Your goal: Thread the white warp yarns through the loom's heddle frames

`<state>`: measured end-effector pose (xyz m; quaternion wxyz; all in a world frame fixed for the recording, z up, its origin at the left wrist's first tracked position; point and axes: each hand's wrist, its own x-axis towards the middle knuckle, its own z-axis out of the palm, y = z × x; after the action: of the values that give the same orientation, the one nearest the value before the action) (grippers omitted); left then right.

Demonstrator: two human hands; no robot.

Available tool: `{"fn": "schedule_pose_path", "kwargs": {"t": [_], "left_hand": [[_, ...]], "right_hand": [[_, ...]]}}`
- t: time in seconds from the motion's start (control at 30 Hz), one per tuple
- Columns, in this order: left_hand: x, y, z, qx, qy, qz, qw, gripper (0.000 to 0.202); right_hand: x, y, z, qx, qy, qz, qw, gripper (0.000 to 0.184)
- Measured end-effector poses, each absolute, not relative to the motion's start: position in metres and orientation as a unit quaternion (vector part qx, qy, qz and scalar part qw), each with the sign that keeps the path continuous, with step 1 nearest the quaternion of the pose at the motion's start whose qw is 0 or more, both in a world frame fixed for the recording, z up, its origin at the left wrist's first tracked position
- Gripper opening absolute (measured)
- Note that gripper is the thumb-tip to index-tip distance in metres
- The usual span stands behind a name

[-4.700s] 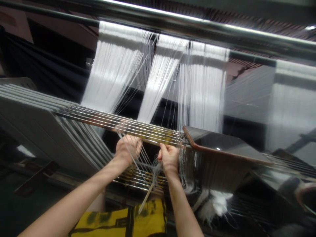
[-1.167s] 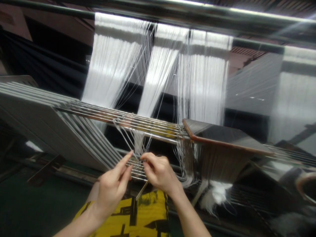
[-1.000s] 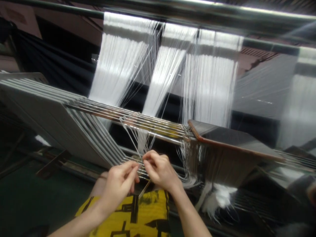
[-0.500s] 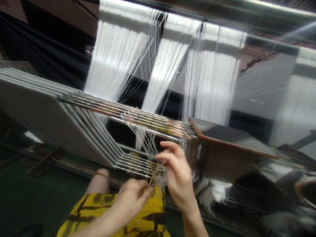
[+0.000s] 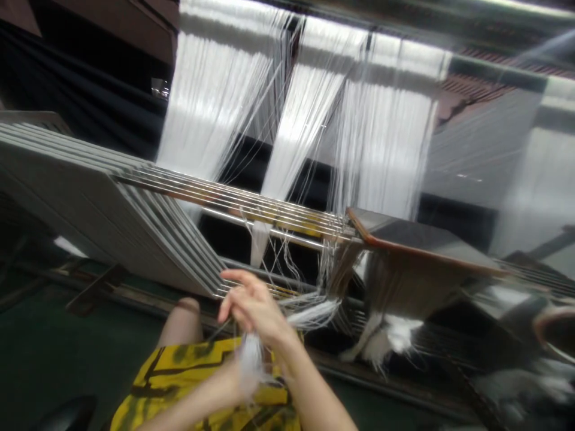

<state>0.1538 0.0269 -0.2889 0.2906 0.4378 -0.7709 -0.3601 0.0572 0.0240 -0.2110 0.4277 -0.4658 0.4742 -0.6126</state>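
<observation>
White warp yarn point(image 5: 215, 108) hangs in wide sheets down to the loom's steel rods point(image 5: 233, 200). Below the rods, my left hand point(image 5: 231, 383) is shut on a white yarn tuft point(image 5: 249, 359) above my yellow patterned garment point(image 5: 179, 374). My right hand point(image 5: 254, 308) crosses above it with fingers curled and apart, near a white strand bundle point(image 5: 309, 314). A thin dark stick point(image 5: 220, 329) shows under those fingers. Which hand holds the stick is hidden.
Stacked grey plates point(image 5: 67, 158) fan out at the left of the rods. A dark, brown-edged plate point(image 5: 417, 239) lies at the right, with loose white fluff point(image 5: 389, 338) below it. A chrome rail point(image 5: 494, 9) crosses the top, and green floor point(image 5: 40, 341) lies at the lower left.
My right hand has moved left and now crosses above my left hand. My left hand now grips a white yarn tuft, and loose strands hang below the rods.
</observation>
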Motion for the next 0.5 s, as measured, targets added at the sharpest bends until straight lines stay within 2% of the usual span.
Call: {"fn": "schedule_pose_path", "kwargs": {"t": [0.03, 0.1, 0.17, 0.2, 0.23, 0.27, 0.37, 0.43, 0.5], "left_hand": [[0.164, 0.023, -0.287, 0.395, -0.795, -0.377, 0.264, 0.021], [0.19, 0.009, -0.275, 0.311, -0.824, -0.453, 0.137, 0.018], [0.216, -0.007, -0.257, 0.251, -0.803, -0.54, -0.002, 0.028], [0.225, -0.015, -0.248, 0.26, -0.788, -0.558, -0.007, 0.035], [0.231, -0.022, -0.24, 0.304, -0.795, -0.522, 0.057, 0.039], [0.233, -0.028, -0.233, 0.353, -0.818, -0.434, 0.135, 0.039], [0.228, -0.038, -0.23, 0.473, -0.853, -0.158, 0.155, 0.034], [0.23, -0.039, -0.238, 0.522, -0.838, -0.084, 0.131, 0.035], [0.238, -0.041, -0.247, 0.505, -0.839, -0.103, 0.174, 0.032]], "right_hand": [[0.052, 0.016, -0.214, -0.427, 0.471, -0.648, 0.42, 0.043], [0.031, 0.015, -0.221, -0.362, 0.468, -0.707, 0.388, 0.044], [0.003, 0.029, -0.227, -0.32, 0.465, -0.741, 0.364, 0.044], [-0.009, 0.037, -0.231, -0.303, 0.465, -0.752, 0.356, 0.045], [-0.019, 0.045, -0.234, -0.288, 0.466, -0.759, 0.352, 0.045], [-0.026, 0.05, -0.236, -0.276, 0.468, -0.763, 0.351, 0.046], [-0.031, 0.056, -0.242, -0.258, 0.474, -0.762, 0.359, 0.046], [-0.028, 0.058, -0.243, -0.26, 0.476, -0.756, 0.367, 0.047], [-0.024, 0.061, -0.242, -0.273, 0.478, -0.748, 0.372, 0.046]]}}
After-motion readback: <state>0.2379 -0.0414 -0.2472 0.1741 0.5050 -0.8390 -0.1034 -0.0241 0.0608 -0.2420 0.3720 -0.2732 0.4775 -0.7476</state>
